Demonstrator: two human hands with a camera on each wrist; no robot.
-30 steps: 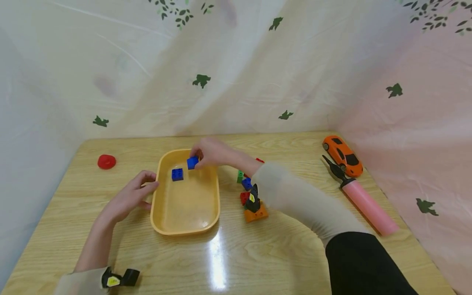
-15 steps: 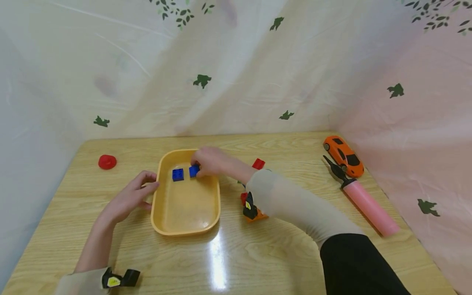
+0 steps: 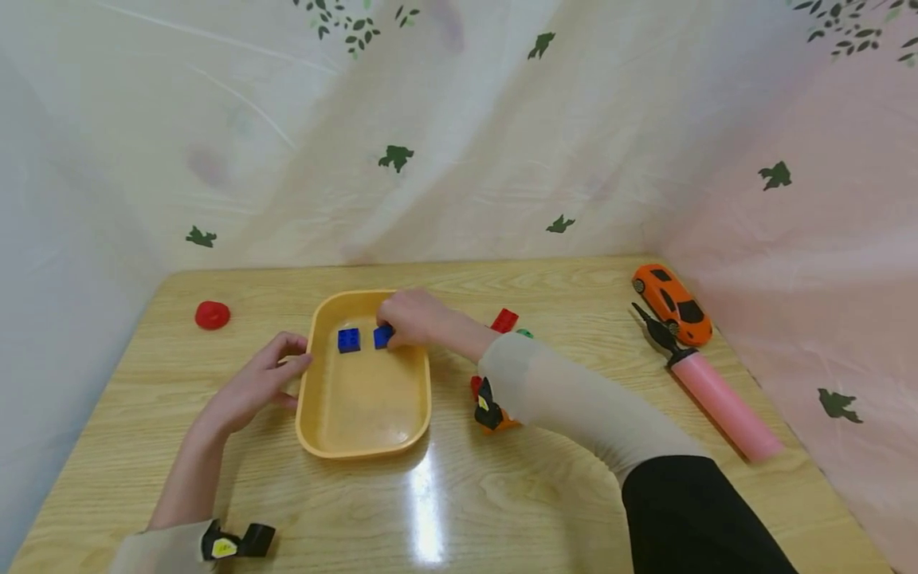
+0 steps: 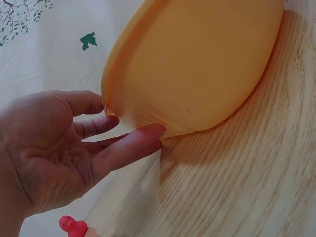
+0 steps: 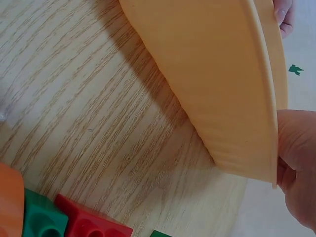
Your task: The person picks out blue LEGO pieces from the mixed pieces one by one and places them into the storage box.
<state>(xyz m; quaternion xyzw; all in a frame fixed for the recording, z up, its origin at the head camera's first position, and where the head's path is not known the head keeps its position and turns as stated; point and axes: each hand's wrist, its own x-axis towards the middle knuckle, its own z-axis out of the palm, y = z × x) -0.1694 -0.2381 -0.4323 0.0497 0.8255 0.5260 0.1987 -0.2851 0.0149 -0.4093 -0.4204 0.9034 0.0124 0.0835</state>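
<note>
step in hand: we judge it to be setting a blue block down inside the tray.
right hand [image 3: 413, 319]: reaches over the tray's far right side, fingers closed in a pinch on the held block [image 3: 382, 338].
left hand [image 3: 260, 376]: fingers part-open and loosely bent, touching the wall of the yellow tray [image 3: 364, 414]; it has hold of no block.
second block [image 3: 349, 340]: blue, studs up, on the tray floor just left of the held one.
next move: we think it calls for loosening the pinch once the block sits flat, without nudging its neighbour.
hidden: we cannot tell whether the held block touches the floor; the tray wall hides it in the right wrist view.
cut off: the right sleeve [image 3: 574, 391] covers part of the loose blocks on the bench [image 3: 559, 502]; only a red block [image 3: 504, 320] shows fairly whole.
</note>
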